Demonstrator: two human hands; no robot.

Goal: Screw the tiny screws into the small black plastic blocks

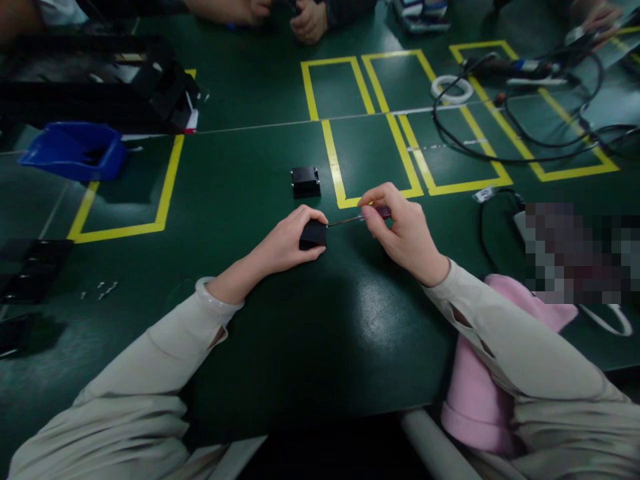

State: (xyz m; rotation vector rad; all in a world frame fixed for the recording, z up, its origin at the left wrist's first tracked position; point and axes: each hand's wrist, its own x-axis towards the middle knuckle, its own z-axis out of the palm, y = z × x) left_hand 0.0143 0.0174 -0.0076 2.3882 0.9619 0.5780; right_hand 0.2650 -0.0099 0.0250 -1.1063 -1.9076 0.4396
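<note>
My left hand (pixel 287 240) is closed around a small black box (pixel 314 235) that rests on the green table (pixel 280 333). My right hand (pixel 400 230) pinches a thin screwdriver (pixel 367 216) with a purple handle. Its metal shaft lies level and its tip meets the right side of the box. A second small black box (pixel 305 181) stands alone a little farther back, untouched.
A blue bin (pixel 75 150) and black trays (pixel 100 80) stand at the far left, with small screws (pixel 103 290) near the left edge. Black cables (pixel 500 140) and a white tape roll (pixel 453 89) lie at the back right. Other people's hands (pixel 310 20) rest across the table. Pink cloth (pixel 480 393) lies under my right arm.
</note>
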